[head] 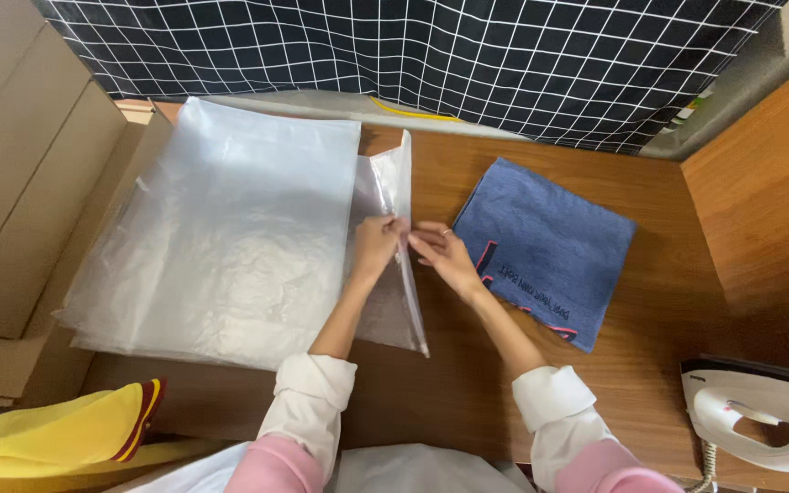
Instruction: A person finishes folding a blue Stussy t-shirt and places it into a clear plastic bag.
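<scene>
Clear plastic bag (pixel 385 274) lies on the bench (pixel 468 365), its edge pinched by left hand (pixel 374 245) and right hand (pixel 442 256); slippery film could slide free, judging by fingertip-only contact.

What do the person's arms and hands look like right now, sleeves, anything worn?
Both forearms are bare from wrist to near the elbow. Each arm wears a pink sleeve ending in a broad white turned-back cuff, pushed up the forearm. The left hand shows no jewellery. The right hand wears a thin ring on one finger. No gloves, no watch visible.
</scene>
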